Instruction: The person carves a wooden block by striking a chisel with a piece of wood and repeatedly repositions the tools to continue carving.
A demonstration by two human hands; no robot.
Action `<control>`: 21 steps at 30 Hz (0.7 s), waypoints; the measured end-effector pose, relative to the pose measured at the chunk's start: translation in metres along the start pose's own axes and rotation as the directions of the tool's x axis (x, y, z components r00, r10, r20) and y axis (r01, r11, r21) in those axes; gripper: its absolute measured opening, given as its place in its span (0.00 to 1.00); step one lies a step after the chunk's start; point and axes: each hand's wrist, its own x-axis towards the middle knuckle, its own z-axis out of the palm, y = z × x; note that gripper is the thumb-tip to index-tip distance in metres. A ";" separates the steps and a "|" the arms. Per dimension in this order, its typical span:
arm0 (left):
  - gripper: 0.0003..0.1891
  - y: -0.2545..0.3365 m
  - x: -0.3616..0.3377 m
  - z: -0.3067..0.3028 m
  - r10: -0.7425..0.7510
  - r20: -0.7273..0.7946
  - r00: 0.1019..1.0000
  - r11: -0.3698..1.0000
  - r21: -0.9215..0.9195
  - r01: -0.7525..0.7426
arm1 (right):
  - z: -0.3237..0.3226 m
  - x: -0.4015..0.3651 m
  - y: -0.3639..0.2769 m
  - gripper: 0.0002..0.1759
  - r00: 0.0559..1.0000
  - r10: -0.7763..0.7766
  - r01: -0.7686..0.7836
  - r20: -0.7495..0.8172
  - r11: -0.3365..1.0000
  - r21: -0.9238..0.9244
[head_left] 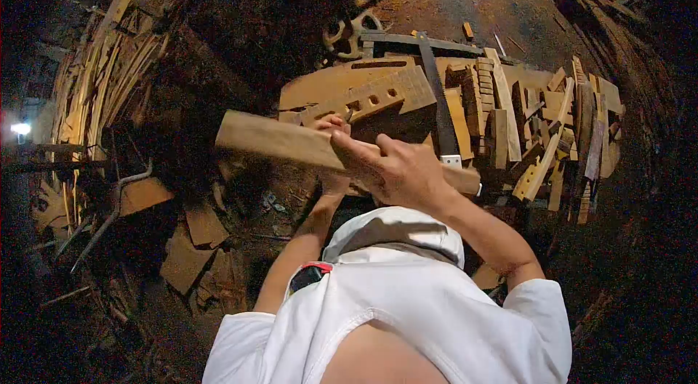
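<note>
A thick wooden board (pixel 280 140) lies crosswise in front of my body, held in both hands. Over its top, right of the middle, rests my right hand (pixel 396 170), the fingers pointing left. My left hand (pixel 331 159) comes from below and behind the board; its fingertips show above the far edge and the rest is partly hidden. Beyond the board, a wooden piece with square holes (pixel 385 97) lies on the bench (pixel 305 90). A hand saw (pixel 436 93) lies to the right of that piece, its blade pointing away from me.
Many wood offcuts and strips (pixel 560 130) cover the bench's right part. A metal wheel (pixel 352 34) stands behind the bench. Long wood strips (pixel 102 86) lean at the left. Flat wood scraps (pixel 185 257) and a bent metal rod (pixel 116 213) are at the lower left.
</note>
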 end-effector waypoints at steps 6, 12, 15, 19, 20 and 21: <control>0.16 -0.007 -0.008 -0.018 0.004 -0.095 0.995 0.866 0.499 0.044 | -0.005 -0.004 -0.008 0.42 0.996 0.012 -0.013 0.092 1.000 0.010; 0.15 0.012 0.003 -0.049 -0.046 0.011 0.999 0.966 0.253 0.042 | 0.014 -0.010 0.000 0.45 0.983 0.111 -0.119 0.148 0.992 0.046; 0.12 0.032 0.009 -0.058 -0.090 -0.111 0.990 0.928 0.351 0.124 | 0.010 -0.012 0.022 0.46 0.943 0.284 -0.321 0.172 0.912 0.254; 0.08 0.049 0.034 -0.063 -0.303 -0.274 0.913 0.934 0.104 0.342 | 0.032 -0.033 0.071 0.51 0.870 0.490 -0.475 0.051 0.808 0.348; 0.08 0.055 0.041 -0.061 -0.239 -0.232 0.943 0.927 0.234 0.293 | 0.032 -0.037 0.076 0.54 0.829 0.558 -0.522 0.024 0.759 0.390; 0.08 0.056 0.047 -0.059 -0.240 -0.235 0.942 0.926 0.235 0.294 | 0.031 -0.039 0.079 0.54 0.830 0.558 -0.522 0.027 0.758 0.391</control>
